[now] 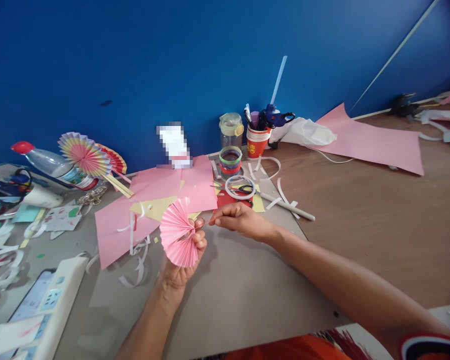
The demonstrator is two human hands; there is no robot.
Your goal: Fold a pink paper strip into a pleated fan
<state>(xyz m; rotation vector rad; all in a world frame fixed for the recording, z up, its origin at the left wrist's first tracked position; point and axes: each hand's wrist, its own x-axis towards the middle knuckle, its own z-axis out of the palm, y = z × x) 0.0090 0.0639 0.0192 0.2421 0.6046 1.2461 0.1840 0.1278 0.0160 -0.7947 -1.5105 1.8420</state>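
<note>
A pleated pink paper fan, spread to about a half circle or more, is gripped at its gathered middle by my left hand. Thumb and fingers press on the folds there. To its right, my right hand is closed in a pinch on a thin reddish thread that runs toward the fan's middle. How the thread is fixed at the fan is hidden by my left fingers. Both hands are above the grey table mat.
Pink paper sheets, scissors, a tape roll and paper strips lie beyond my hands. A jar and red paper cup stand by the blue wall. At left are a finished fan, a bottle and a power strip.
</note>
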